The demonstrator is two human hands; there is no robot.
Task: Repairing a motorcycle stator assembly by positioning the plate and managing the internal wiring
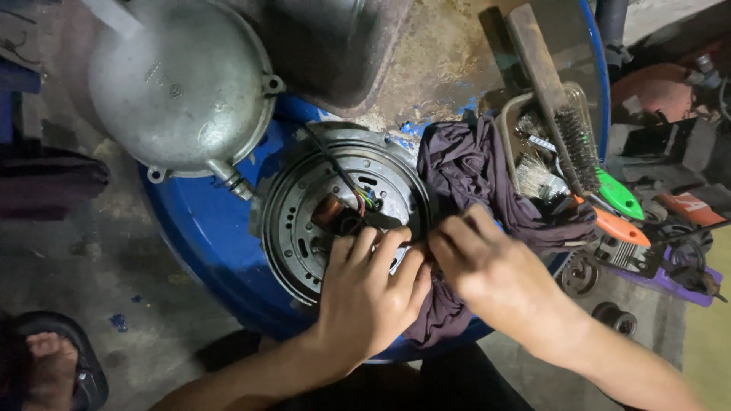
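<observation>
Both hands meet over a round metal motor plate (316, 217) on a blue drum (202, 228). Left hand (369, 293) fingers curled on plate's edge; right hand (487, 262) pinches sth small, can't tell what. Dark cloth (472, 171) beside, w/ wire brush (567, 141) nearby.

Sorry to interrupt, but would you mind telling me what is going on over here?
A person has both hands on a round metal motor housing that lies open on a blue drum, its copper winding and wires exposed. The left hand rests fingers on the housing's near side; the right hand meets it at the edge, beside a dark purple rag. A domed metal cover sits apart behind, with a wire brush at right.
</observation>
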